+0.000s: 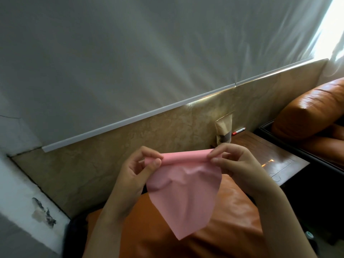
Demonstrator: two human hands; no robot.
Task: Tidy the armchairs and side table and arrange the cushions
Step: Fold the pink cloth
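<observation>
**Pink sheet [186, 194] held up over near armchair [232, 220]**

We note both hands raised in front of the wall. The left hand [137, 170] pinches the left end of the sheet's rolled top edge between thumb and fingers. The right hand [236, 164] pinches the right end the same way. The sheet hangs from that edge, creased, and narrows to a point at the bottom. It hangs in front of the near armchair, orange leather; we cannot tell whether the point touches the cushion. To the right, the dark wooden table [279, 161] stands between the near armchair and the far armchair [312, 112]. On the table, against the wall, a paper pouch [224, 131] stands upright. A red marker [239, 131] lies just beside it.
</observation>
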